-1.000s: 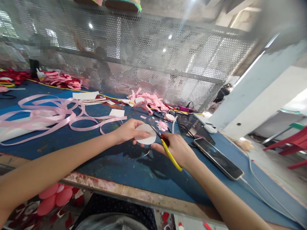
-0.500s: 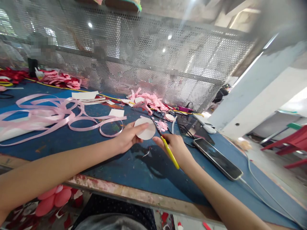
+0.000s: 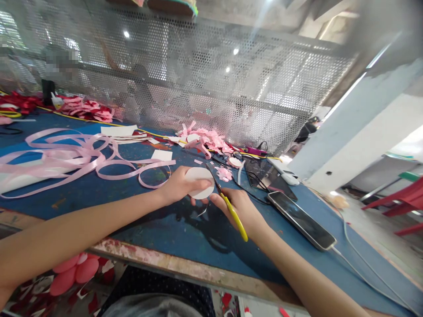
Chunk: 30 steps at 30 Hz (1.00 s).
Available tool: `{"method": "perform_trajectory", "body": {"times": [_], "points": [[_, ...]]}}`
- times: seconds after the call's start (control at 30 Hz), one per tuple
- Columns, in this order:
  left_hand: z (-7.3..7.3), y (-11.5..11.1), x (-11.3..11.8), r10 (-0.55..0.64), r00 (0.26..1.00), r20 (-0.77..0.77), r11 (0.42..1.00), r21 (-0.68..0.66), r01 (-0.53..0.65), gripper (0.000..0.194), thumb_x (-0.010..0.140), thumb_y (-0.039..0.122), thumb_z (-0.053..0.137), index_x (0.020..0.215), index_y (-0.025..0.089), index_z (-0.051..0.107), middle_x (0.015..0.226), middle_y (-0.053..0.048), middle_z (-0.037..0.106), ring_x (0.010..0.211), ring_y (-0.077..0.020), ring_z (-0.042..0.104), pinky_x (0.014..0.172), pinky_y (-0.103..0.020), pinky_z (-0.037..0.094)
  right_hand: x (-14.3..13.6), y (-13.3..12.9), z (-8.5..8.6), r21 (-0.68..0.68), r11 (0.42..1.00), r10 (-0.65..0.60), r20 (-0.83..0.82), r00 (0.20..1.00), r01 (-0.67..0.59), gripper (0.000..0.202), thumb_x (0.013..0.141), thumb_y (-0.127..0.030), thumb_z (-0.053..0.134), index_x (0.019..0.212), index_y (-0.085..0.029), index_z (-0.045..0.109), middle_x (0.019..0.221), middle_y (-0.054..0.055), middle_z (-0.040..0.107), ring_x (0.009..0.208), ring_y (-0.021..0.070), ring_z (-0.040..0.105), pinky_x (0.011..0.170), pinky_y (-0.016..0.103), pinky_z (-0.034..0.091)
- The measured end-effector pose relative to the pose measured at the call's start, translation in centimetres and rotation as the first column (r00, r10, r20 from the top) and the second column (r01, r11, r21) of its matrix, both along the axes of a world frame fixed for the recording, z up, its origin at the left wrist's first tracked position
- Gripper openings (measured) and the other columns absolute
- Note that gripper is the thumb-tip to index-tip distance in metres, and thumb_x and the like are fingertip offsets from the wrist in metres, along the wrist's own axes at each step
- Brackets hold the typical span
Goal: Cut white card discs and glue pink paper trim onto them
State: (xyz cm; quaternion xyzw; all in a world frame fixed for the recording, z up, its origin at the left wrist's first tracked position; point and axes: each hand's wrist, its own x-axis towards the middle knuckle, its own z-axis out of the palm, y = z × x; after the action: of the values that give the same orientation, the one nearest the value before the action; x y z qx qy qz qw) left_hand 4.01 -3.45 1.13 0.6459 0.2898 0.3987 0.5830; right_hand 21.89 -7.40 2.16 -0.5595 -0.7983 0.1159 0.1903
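Observation:
A round white paper disc is pinched in my left hand, the thumb lying across its face. My right hand holds yellow-handled scissors, whose dark blades point up and away, just right of the disc. Both hands are above the blue table. Beyond the scissors lies a pink paper flower. A white paper square and loops of pink ribbon are to the left.
A phone with a white cable lies right of my right hand. Pink paper pieces are heaped at the back, near a dark tablet and black cords. White paper strips lie back left. A perforated metal screen stands behind.
My left hand has turned the disc slightly, and its thumb sits a little lower. The scissors have shifted slightly, with their blades now more visible beside the disc.

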Motion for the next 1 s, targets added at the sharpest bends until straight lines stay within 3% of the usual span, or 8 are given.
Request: {"method": "perform_trajectory", "body": {"times": [0.27, 0.4, 0.53, 0.8, 1.0], "points": [[0.2, -0.2, 0.0, 0.002, 1.000, -0.003, 0.999, -0.053, -0.002, 0.023, 0.074, 0.033, 0.064, 0.083, 0.012, 0.063, 0.066, -0.003, 0.067, 0.050, -0.0128, 0.062, 0.034, -0.015, 0.042, 0.0, 0.0, -0.1, 0.017, 0.999, -0.037, 0.004, 0.999, 0.037, 0.059, 0.080, -0.070, 0.031, 0.051, -0.018, 0.038, 0.046, -0.004, 0.031, 0.049, 0.0090, 0.022, 0.045, 0.024, 0.018], [0.7, -0.4, -0.2, -0.086, 0.993, -0.075, 0.995, -0.059, 0.081, 0.021, 0.073, 0.032, 0.065, 0.082, 0.013, 0.063, 0.061, -0.002, 0.065, 0.048, -0.0123, 0.061, 0.035, -0.016, 0.043, -0.2, -0.3, 0.4, 0.059, 0.998, -0.025, 0.055, 0.998, 0.022, 0.053, 0.075, -0.069, 0.040, 0.059, -0.019, 0.040, 0.051, -0.003, 0.039, 0.049, 0.0097, 0.029, 0.047, 0.024, 0.020], [0.8, -0.2, -0.5, -0.118, 0.987, -0.105, 0.990, -0.086, 0.109, 0.020, 0.073, 0.031, 0.065, 0.082, 0.013, 0.062, 0.061, -0.002, 0.065, 0.048, -0.0123, 0.062, 0.036, -0.016, 0.043, -0.3, -0.4, 0.3, 0.061, 0.998, -0.011, 0.101, 0.995, 0.005, 0.051, 0.081, -0.066, 0.034, 0.061, -0.020, 0.040, 0.055, -0.001, 0.045, 0.051, 0.0114, 0.035, 0.050, 0.024, 0.023], [0.3, 0.4, -0.7, -0.124, 0.985, -0.118, 0.991, -0.071, 0.117, 0.021, 0.073, 0.030, 0.065, 0.085, 0.013, 0.064, 0.066, -0.004, 0.068, 0.049, -0.0129, 0.062, 0.036, -0.016, 0.042, -0.3, -0.1, -0.1, 0.011, 0.999, -0.046, 0.129, 0.991, 0.045, 0.055, 0.086, -0.064, 0.025, 0.055, -0.021, 0.040, 0.048, 0.001, 0.045, 0.047, 0.0123, 0.035, 0.048, 0.026, 0.022], [0.6, 0.4, -0.9, -0.183, 0.972, -0.149, 0.981, -0.097, 0.170, 0.019, 0.073, 0.030, 0.065, 0.081, 0.013, 0.063, 0.064, -0.003, 0.067, 0.048, -0.0126, 0.062, 0.036, -0.016, 0.041, -0.1, -0.2, 0.1, 0.036, 0.999, -0.046, 0.172, 0.984, 0.041, 0.055, 0.079, -0.068, 0.036, 0.056, -0.019, 0.044, 0.051, 0.002, 0.049, 0.048, 0.0116, 0.035, 0.047, 0.025, 0.020]]}}
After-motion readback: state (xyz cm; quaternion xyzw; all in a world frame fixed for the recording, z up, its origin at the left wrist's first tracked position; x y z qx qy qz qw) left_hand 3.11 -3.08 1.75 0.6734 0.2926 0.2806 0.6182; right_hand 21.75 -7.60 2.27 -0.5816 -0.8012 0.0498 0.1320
